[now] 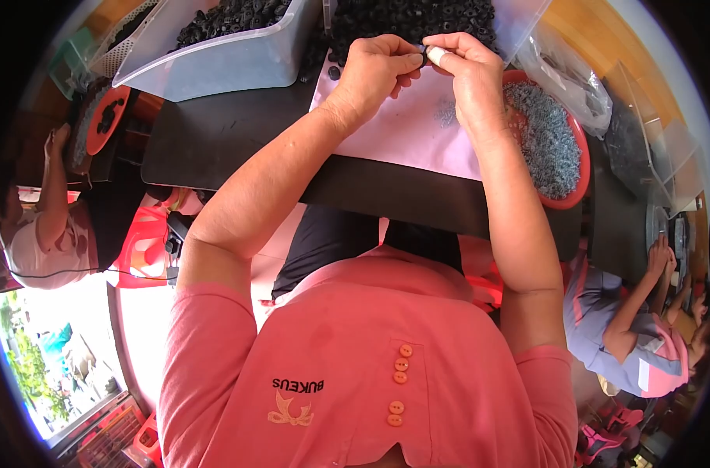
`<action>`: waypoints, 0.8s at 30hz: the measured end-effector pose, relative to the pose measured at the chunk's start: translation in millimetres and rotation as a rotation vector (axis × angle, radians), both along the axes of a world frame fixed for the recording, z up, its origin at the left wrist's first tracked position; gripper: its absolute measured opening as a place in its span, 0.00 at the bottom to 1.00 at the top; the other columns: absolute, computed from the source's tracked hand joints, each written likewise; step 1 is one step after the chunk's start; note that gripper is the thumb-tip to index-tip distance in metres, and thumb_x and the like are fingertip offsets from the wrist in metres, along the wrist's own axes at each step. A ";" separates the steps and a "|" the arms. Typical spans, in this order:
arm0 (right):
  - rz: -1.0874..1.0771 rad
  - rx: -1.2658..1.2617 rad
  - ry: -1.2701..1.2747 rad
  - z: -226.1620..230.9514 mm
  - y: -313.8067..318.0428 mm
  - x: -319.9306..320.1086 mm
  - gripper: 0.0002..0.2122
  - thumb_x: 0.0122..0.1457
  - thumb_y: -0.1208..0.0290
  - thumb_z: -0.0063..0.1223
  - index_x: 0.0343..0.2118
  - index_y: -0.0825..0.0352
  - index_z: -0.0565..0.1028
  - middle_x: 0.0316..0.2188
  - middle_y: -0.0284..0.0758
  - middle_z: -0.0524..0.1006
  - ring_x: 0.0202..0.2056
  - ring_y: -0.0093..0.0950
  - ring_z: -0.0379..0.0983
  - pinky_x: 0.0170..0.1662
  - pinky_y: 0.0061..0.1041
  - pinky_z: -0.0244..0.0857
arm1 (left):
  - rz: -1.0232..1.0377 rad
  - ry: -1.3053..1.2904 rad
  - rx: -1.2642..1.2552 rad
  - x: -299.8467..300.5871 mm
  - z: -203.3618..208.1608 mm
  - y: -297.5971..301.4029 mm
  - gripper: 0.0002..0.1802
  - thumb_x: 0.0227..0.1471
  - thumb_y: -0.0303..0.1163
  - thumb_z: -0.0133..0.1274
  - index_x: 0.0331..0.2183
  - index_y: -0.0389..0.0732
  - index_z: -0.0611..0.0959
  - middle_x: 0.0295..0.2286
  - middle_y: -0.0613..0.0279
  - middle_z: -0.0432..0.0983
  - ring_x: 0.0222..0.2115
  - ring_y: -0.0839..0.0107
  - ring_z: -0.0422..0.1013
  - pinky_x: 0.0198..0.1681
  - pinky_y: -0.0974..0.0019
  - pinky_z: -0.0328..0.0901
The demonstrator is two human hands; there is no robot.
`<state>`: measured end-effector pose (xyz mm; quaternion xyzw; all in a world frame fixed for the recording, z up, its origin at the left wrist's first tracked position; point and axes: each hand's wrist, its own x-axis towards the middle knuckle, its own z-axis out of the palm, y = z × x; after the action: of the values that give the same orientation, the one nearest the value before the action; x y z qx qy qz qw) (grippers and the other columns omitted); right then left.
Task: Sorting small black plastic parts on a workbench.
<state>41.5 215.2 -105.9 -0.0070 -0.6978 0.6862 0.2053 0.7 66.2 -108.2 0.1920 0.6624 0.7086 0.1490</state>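
Over the far part of a pink cloth (pixel 402 136), my two hands meet fingertip to fingertip. My left hand (pixel 370 74) is closed in a pinch on a small black part (pixel 424 57). My right hand (pixel 477 82) is pinched too, right against that part; whatever is in its fingertips is too small to make out. A white wrap (pixel 435 54) covers the tip of one of its digits. Just beyond my hands lies a heap of black ring-like parts (pixel 417 17) in a clear bin. A few loose ones (pixel 334 72) rest by the cloth's left edge.
A translucent bin (pixel 238 69) of black parts stands at the back left of the dark table (pixel 214 140). Right of my forearm sits a red bowl (pixel 583 160) of small grey-blue pieces (pixel 546 132), beside a clear plastic bag (pixel 573 78). Other people (pixel 58 234) work at both sides.
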 end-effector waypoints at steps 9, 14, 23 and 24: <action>-0.011 0.256 0.115 4.1 5.6 4.1 0.09 0.53 0.79 0.53 0.36 0.68 0.81 0.26 0.29 0.78 0.29 0.16 0.70 0.35 0.17 0.65 | -0.011 0.019 -0.014 4.0 3.5 -1.8 0.08 0.55 0.28 0.54 0.34 0.33 0.82 0.23 0.63 0.77 0.20 0.79 0.67 0.22 0.75 0.61; -0.019 0.331 0.110 -0.9 8.3 0.7 0.08 0.52 0.79 0.53 0.35 0.67 0.81 0.24 0.29 0.78 0.26 0.14 0.68 0.30 0.16 0.63 | -0.016 -0.012 -0.005 2.5 0.4 -0.1 0.08 0.55 0.28 0.54 0.34 0.32 0.81 0.23 0.62 0.77 0.20 0.78 0.68 0.22 0.74 0.61; -0.079 0.207 0.171 0.9 4.1 1.0 0.08 0.50 0.83 0.54 0.33 0.69 0.81 0.23 0.29 0.78 0.24 0.14 0.68 0.27 0.15 0.61 | -0.013 -0.067 0.034 2.9 5.3 -0.7 0.09 0.54 0.28 0.55 0.33 0.31 0.81 0.23 0.60 0.76 0.20 0.77 0.68 0.22 0.73 0.62; -0.077 0.207 0.170 1.8 3.8 2.1 0.08 0.50 0.83 0.54 0.33 0.69 0.81 0.23 0.29 0.78 0.24 0.14 0.68 0.27 0.15 0.61 | -0.020 -0.066 0.041 3.0 5.2 -0.9 0.09 0.54 0.28 0.56 0.33 0.31 0.81 0.23 0.59 0.76 0.20 0.77 0.68 0.22 0.72 0.62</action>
<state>43.7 219.0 -104.1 0.0456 -0.7442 0.6002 0.2894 3.7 65.3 -103.0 0.1780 0.6405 0.7266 0.1736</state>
